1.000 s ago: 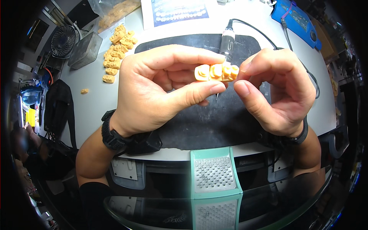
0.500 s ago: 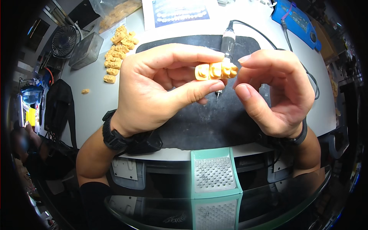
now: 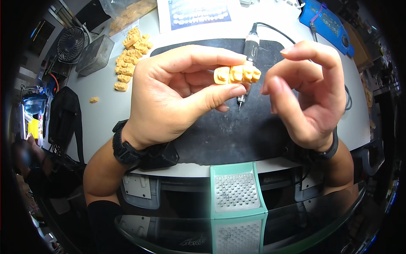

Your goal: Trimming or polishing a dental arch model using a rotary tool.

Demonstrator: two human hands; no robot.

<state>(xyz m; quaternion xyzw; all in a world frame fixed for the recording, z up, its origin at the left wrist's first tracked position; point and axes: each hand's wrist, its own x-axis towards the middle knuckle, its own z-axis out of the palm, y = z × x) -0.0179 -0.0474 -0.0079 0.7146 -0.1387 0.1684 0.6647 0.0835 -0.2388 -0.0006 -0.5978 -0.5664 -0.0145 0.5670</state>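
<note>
1. The right hand (image 3: 311,93) had lifted and opened a little since the earlier frame: its index finger stood higher and its thumb was raised, blurred. The tooth model (image 3: 236,74) had shifted slightly upward with the left hand (image 3: 158,99).
2. That left the model in the left hand's grip alone, its right end free of the other fingers.
3. The left hand pinched the tan model between thumb and index finger, above the dark mat (image 3: 220,139), with the row of teeth showing.
4. The right hand was just beside the model, apart from it, fingers loosely curled, thumb and index finger parted; nothing showed in its grasp.
5. Behind the model, a pen-shaped drill (image 3: 252,48) lay on the mat, its thin tip toward the wearer.
6. More tan models (image 3: 129,59) lay grouped on the white table (image 3: 103,127), to the left.
</note>
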